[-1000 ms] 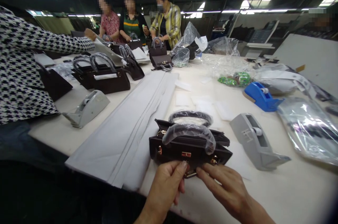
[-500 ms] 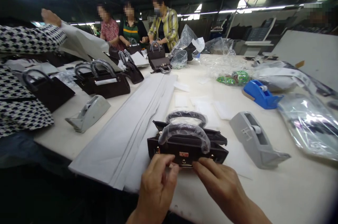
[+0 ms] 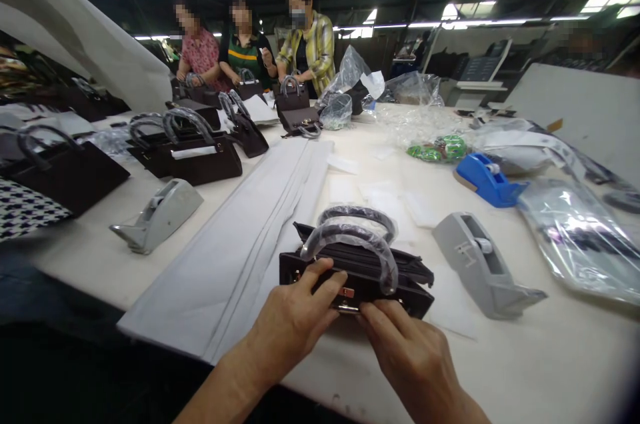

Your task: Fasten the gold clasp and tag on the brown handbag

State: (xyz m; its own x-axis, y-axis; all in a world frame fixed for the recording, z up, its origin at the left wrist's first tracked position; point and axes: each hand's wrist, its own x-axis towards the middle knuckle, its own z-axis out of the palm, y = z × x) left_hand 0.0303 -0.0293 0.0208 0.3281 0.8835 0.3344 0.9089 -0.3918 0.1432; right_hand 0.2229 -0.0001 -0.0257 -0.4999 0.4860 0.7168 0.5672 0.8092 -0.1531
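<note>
A dark brown handbag [image 3: 360, 264] stands in front of me on the table, its top gaping and its two handles wrapped in clear plastic. Gold-coloured metal fittings show at the middle of its front. My left hand [image 3: 300, 307] has its fingers bent over the front panel, thumb and forefinger beside the clasp [image 3: 346, 292]. At the lower front edge, right of the clasp, the curled fingers of my right hand [image 3: 413, 347] grip the bag. Their tips are partly hidden. Just right of the bag sits a grey tape dispenser [image 3: 483, 264].
Long white paper sheets [image 3: 225, 244] lie left of the bag. Another grey tape dispenser [image 3: 160, 214] and several brown handbags [image 3: 200, 154] stand beyond them. At right are a blue tape dispenser [image 3: 487, 177] and clear plastic bags [image 3: 585, 231]. Co-workers [image 3: 310, 44] stand across the table.
My left hand has moved up from the bag's lower edge onto its front near the clasp. The co-worker at left has moved mostly out of view, with a large sheet raised there.
</note>
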